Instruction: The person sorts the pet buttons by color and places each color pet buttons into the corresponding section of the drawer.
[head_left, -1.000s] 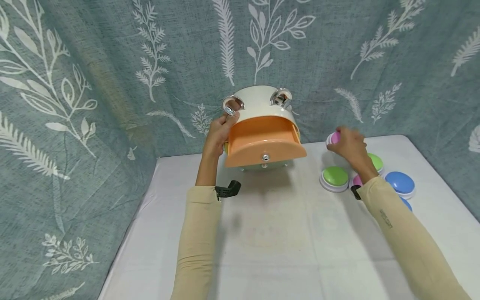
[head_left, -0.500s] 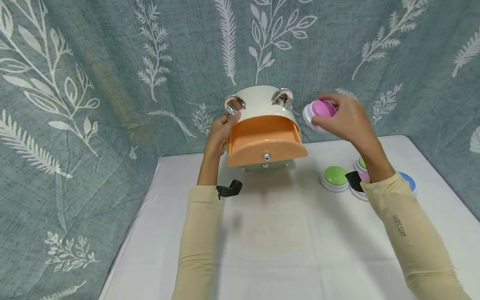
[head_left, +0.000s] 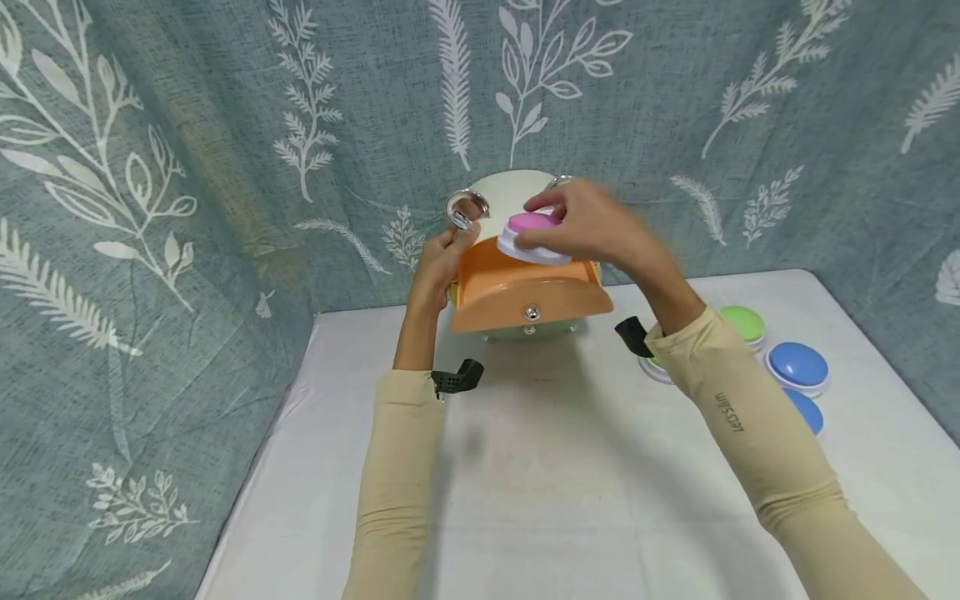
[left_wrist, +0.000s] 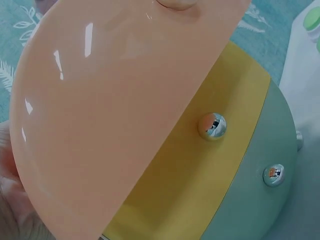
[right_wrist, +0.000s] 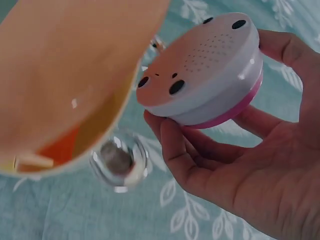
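A rounded drawer cabinet (head_left: pixel 504 187) with two chrome rings on top stands at the back of the table. Its orange top drawer (head_left: pixel 528 304) is pulled out; below it, the yellow drawer (left_wrist: pixel 185 145) and the green drawer (left_wrist: pixel 257 145) are closed. My left hand (head_left: pixel 438 267) grips the cabinet's left side, thumb up by the left ring. Between fingers and thumb, my right hand (head_left: pixel 592 223) holds a pink-and-white push button (head_left: pixel 531 222) over the open drawer. The button's white underside shows small speaker holes and dark feet in the right wrist view.
On the right of the white table (head_left: pixel 525 500) sit a green button (head_left: pixel 742 322) and two blue buttons, one behind (head_left: pixel 798 364) the other. Another green button is mostly hidden by my right sleeve (head_left: pixel 720 400). A patterned curtain (head_left: pixel 375 125) hangs close behind the cabinet.
My right hand has picked up the pink button from the back right of the table and carried it left to above the orange drawer. The left hand and cabinet have stayed put.
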